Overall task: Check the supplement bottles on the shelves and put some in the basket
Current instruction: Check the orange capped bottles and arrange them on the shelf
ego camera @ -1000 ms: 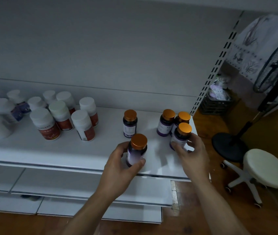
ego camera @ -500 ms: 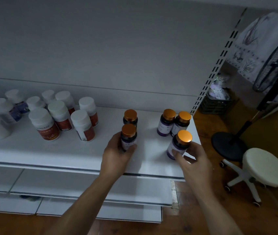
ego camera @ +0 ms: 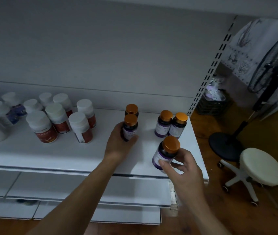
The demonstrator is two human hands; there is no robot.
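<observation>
Two hands work at a white shelf, each wrapped around a dark supplement bottle with an orange cap. The left hand grips the upright bottle by its body, low against the shelf and just in front of a third bottle, seemingly lining it up in a row. The right hand pinches the tilted bottle between thumb and fingers, raised off the shelf near its front edge. Its purple label faces the viewer, probably so it can be read. Two matching bottles stand touching nearby; white-capped bottles cluster further left. A dark crate on the floor past the shelf end may be the basket, though that is unclear
</observation>
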